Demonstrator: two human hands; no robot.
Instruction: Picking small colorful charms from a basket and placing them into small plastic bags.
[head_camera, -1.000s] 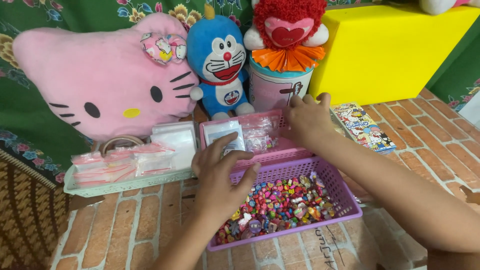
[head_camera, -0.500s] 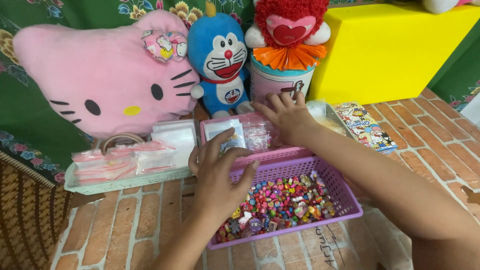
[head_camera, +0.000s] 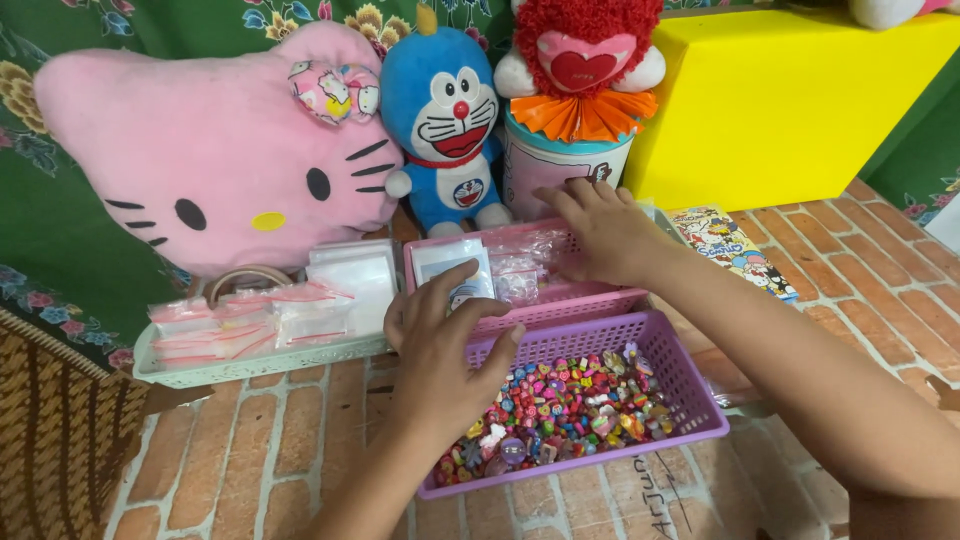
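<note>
My left hand (head_camera: 440, 345) hovers with fingers spread over the near left corner of the pink basket (head_camera: 590, 296), its fingertips touching a clear packet with a white card (head_camera: 448, 264). My right hand (head_camera: 603, 228) reaches into the far right part of that pink basket, palm down on small clear packets (head_camera: 517, 275); whether it grips one is hidden. In front stands a purple basket (head_camera: 690, 372) full of small colourful beads (head_camera: 565, 405).
A pale green tray (head_camera: 250, 368) with empty zip bags (head_camera: 300, 315) sits left. Behind stand a pink cat pillow (head_camera: 210, 150), a blue cat plush (head_camera: 445, 120), a red-haired doll on a tin (head_camera: 560, 165) and a yellow box (head_camera: 780, 100). A picture booklet (head_camera: 735, 250) lies right.
My right hand swung left across the pink basket, then drifted slightly back right. My left hand stayed over the carded packet. The camera shifted a little.
</note>
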